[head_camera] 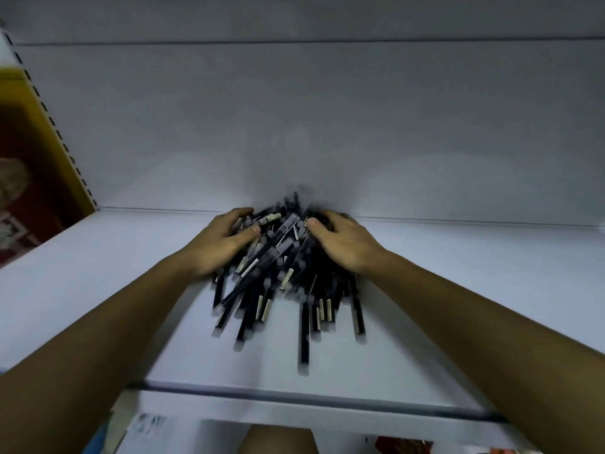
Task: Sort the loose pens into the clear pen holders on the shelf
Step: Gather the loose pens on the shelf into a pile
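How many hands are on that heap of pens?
2. The left hand holds the left side of the pen pile on the white shelf; the right hand holds its right side. Fingertips are partly hidden among pens.

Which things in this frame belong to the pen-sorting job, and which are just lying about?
Job: pile of black pens; left hand and right hand, both cupping it; white shelf under it. No clear holders in view.
Lying about: yellow and red item past the slotted upright on the left; blurred items below the shelf.
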Demonstrator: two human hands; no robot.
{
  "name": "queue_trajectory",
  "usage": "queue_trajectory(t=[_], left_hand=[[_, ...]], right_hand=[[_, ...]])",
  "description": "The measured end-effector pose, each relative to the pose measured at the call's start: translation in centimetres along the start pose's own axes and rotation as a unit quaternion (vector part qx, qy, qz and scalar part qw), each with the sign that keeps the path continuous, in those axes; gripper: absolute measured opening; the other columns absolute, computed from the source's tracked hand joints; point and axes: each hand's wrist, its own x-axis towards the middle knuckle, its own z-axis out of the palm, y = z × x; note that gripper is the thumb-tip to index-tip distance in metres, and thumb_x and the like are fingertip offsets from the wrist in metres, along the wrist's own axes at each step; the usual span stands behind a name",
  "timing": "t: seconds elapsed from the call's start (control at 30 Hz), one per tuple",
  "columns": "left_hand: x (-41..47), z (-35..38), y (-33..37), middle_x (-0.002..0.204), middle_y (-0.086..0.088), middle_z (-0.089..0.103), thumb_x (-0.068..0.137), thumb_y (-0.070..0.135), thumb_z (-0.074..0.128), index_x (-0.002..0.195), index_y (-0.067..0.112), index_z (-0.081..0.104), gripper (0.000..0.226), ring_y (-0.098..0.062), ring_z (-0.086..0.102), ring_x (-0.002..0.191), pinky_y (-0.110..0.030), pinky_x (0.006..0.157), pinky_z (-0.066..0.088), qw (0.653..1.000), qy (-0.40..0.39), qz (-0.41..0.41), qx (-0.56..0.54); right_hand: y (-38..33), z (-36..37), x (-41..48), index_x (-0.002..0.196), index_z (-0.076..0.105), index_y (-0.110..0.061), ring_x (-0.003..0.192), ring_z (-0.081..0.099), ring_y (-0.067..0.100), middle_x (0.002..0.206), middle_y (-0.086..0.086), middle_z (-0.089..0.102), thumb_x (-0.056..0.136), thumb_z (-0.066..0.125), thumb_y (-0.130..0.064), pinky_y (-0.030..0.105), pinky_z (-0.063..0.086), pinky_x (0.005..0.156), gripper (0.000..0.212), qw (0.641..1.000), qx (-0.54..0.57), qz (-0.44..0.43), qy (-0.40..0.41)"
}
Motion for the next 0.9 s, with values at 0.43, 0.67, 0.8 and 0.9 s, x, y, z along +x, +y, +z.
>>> queue_trajectory(t=[0.43,0.67,0.8,0.9], left_hand=[[-1.7,-1.0,2.4,0.154,-0.007,0.039,0.102,0.049,0.04,0.15,0.023,0.037,0.055,-0.023,0.037,0.14,-0.034,0.109,0.029,0.98,0.041,0.04,0.19],[-0.8,2.2,8.0,0.158,-0.016,0.029,0.09,0.065,0.024,0.149,0.018,0.036,0.077,-0.03,0.028,0.145,-0.048,0.115,0.031,0.898,0.011,0.149,0.414],[0.1,7.6,11.7,0.16,-0.015,0.027,0.09,0.062,0.022,0.149,0.019,0.036,0.075,-0.029,0.024,0.147,-0.048,0.118,0.026,0.878,-0.021,0.201,0.433],[0.6,12.6,13.9,0.161,-0.012,0.025,0.1,0.055,0.034,0.151,0.018,0.033,0.063,-0.027,0.021,0.149,-0.044,0.12,0.022,0.884,-0.048,0.218,0.411]], right_hand=[[0.0,-3.1,-2.5,0.125,0.057,-0.013,0.114,0.057,0.034,0.126,0.014,0.06,0.102,0.036,-0.035,0.046,0.051,0.096,0.039,0.987,-0.133,-0.075,0.056],[7.8,-9.7,-7.4,0.138,0.052,-0.013,0.129,0.049,0.033,0.14,0.012,0.055,0.104,0.034,-0.037,0.046,0.045,0.104,0.046,0.957,-0.288,0.009,0.04],[13.2,-14.7,-11.5,0.14,0.051,-0.012,0.131,0.049,0.033,0.142,0.011,0.055,0.106,0.035,-0.037,0.046,0.043,0.104,0.045,0.946,-0.308,0.08,0.067],[16.3,-17.8,-14.5,0.14,0.052,-0.012,0.128,0.052,0.035,0.141,0.013,0.056,0.104,0.038,-0.04,0.046,0.045,0.102,0.047,0.938,-0.311,0.122,0.095]])
